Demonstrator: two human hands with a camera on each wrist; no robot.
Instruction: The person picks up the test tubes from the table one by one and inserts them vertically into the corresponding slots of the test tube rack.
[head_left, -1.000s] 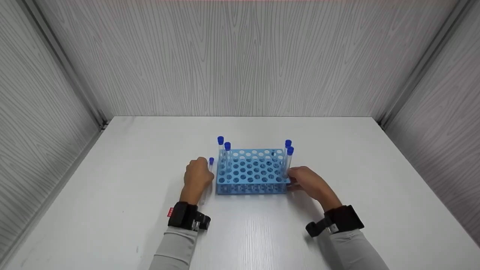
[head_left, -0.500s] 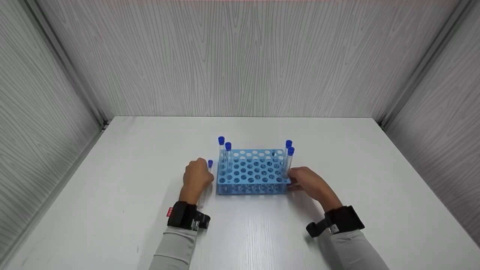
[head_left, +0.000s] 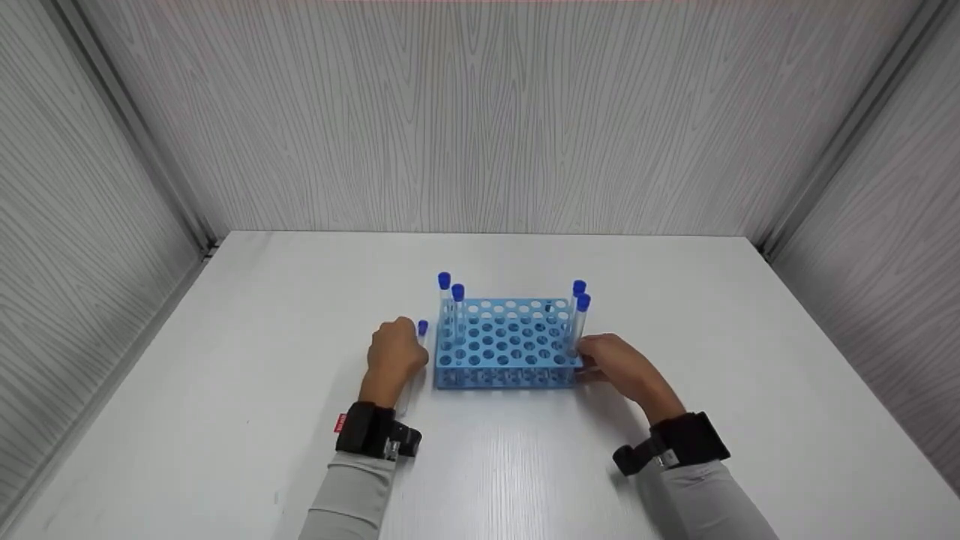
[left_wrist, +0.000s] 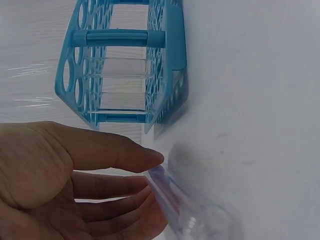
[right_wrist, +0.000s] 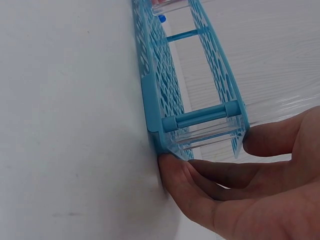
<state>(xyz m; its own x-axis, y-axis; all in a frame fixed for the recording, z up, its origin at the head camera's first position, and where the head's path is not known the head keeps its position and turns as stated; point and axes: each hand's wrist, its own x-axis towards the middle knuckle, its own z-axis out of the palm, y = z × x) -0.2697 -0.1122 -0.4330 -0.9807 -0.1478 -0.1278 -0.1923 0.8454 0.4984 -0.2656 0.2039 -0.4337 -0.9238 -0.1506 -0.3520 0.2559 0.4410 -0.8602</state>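
A light blue test tube rack (head_left: 506, 367) with rows of round holes stands in the middle of the table. My left hand (head_left: 394, 354), just left of the rack, pinches a clear test tube (left_wrist: 185, 205) between thumb and fingers. Its blue cap (head_left: 423, 327) shows beyond the knuckles, and the tube slants toward me. At the rack's right end, my right hand (head_left: 621, 367) grips the frame. In the right wrist view the thumb (right_wrist: 270, 139) is at the upper plate's corner and the fingers (right_wrist: 187, 192) are at the base.
Two blue-capped tubes (head_left: 458, 291) stand at the rack's left end. Two more tubes (head_left: 583, 303) stand at its right end, the front one leaning slightly. The white table (head_left: 247, 337) is bounded by a grey wood-grain back wall (head_left: 480, 120) and side walls.
The tube in my left hand has shifted slightly toward me, its cap now a little lower beside the knuckles. My right hand keeps its place on the rack.
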